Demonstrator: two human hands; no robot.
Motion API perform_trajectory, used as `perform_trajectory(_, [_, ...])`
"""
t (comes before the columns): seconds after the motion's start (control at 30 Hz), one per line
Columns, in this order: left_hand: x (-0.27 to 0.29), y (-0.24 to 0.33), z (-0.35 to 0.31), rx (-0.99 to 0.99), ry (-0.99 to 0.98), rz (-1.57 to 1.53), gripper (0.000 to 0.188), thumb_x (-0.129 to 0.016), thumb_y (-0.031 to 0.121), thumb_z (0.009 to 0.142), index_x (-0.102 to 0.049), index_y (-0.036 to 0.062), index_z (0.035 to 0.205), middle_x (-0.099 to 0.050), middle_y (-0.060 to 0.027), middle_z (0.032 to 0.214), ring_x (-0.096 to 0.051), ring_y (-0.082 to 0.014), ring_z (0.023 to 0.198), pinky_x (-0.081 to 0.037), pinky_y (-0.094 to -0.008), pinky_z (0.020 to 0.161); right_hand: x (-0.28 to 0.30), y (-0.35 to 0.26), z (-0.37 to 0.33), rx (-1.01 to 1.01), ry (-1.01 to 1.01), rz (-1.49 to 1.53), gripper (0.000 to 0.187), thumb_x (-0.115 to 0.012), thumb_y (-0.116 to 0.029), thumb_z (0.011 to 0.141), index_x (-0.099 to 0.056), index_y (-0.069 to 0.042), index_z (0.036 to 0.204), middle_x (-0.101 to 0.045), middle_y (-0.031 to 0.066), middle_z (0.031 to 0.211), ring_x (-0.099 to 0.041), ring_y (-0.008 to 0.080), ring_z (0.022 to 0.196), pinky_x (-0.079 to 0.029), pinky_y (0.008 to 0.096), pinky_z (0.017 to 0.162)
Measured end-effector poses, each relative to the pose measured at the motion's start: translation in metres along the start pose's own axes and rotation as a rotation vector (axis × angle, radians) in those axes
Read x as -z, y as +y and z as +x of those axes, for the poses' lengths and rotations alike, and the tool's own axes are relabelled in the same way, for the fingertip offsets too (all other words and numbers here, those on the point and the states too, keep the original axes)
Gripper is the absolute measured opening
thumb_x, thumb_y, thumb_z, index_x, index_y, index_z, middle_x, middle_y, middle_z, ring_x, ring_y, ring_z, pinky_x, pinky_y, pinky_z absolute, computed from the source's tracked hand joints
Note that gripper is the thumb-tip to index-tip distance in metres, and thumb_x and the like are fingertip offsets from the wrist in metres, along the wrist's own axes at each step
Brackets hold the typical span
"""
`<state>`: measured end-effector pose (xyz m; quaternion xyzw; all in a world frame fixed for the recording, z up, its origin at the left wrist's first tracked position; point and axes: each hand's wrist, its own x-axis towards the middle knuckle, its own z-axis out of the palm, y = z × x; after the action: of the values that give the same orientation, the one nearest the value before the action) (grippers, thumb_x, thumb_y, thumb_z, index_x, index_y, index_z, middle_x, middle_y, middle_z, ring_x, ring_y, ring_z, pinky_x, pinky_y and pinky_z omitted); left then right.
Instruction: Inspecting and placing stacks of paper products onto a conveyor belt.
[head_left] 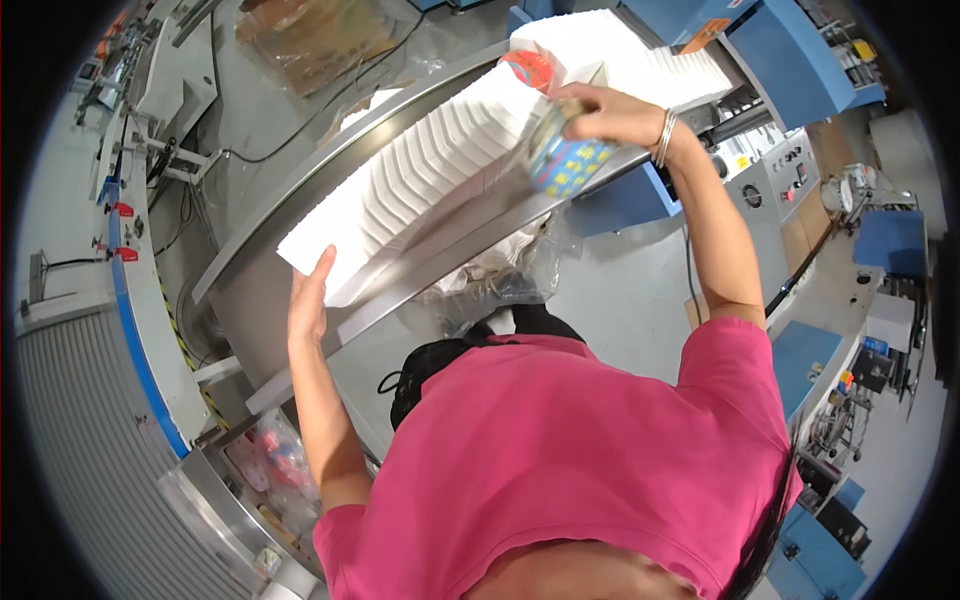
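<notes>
Right hand (605, 112) was closed around a bundle of blue-and-yellow printed sheets (565, 160), held above the far part of a long fanned row of white folded paper (440, 170). Left hand (310, 300) lay flat and open, fingers together, pressed against the near end of that row, seemingly to keep the stack square. The row rested on a curved metal conveyor tray (300, 200) whose raised rims hemmed it on both sides. Grey floor (620, 290) beneath the tray gave open room, and a blue machine (770, 55) crowded the far end.
</notes>
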<state>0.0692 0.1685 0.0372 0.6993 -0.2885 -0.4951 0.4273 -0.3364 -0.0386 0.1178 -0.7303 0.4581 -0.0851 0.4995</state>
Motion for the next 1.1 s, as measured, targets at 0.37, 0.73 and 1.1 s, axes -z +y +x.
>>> perform_trajectory(0.37, [0.004, -0.008, 0.002, -0.016, -0.013, -0.042, 0.088, -0.068, 0.036, 0.082, -0.019, 0.0007, 0.146, -0.029, -0.0137, 0.148, -0.024, -0.0245, 0.138, -0.017, -0.0349, 0.112, 0.016, 0.031, 0.020, -0.350, 0.253, -0.193, 0.088, -0.063, -0.056, 0.063, -0.052, 0.013, 0.116, -0.062, 0.0250, 0.102, -0.062, 0.0298, 0.093, -0.049, 0.0318, 0.080])
perform_trajectory(0.73, [0.002, -0.008, 0.002, -0.015, -0.008, -0.042, 0.085, -0.068, 0.033, 0.083, -0.019, 0.0001, 0.145, -0.029, -0.0144, 0.148, -0.025, -0.0241, 0.138, -0.017, -0.0353, 0.112, -0.010, 0.028, 0.043, -0.614, 0.525, -0.644, 0.088, -0.056, -0.064, 0.073, -0.044, 0.003, 0.128, -0.061, 0.0219, 0.116, -0.059, 0.0292, 0.110, -0.045, 0.0364, 0.093])
perform_trajectory(1.1, [0.007, -0.013, 0.004, -0.031, -0.042, -0.085, 0.086, -0.068, 0.032, 0.084, -0.018, -0.0001, 0.146, -0.029, -0.0141, 0.148, -0.025, -0.0240, 0.138, -0.017, -0.0349, 0.113, -0.042, 0.058, 0.050, -0.450, 0.531, -0.818, 0.085, -0.064, -0.061, 0.071, -0.039, 0.004, 0.121, -0.065, 0.0238, 0.099, -0.064, 0.0345, 0.097, -0.049, 0.0378, 0.084])
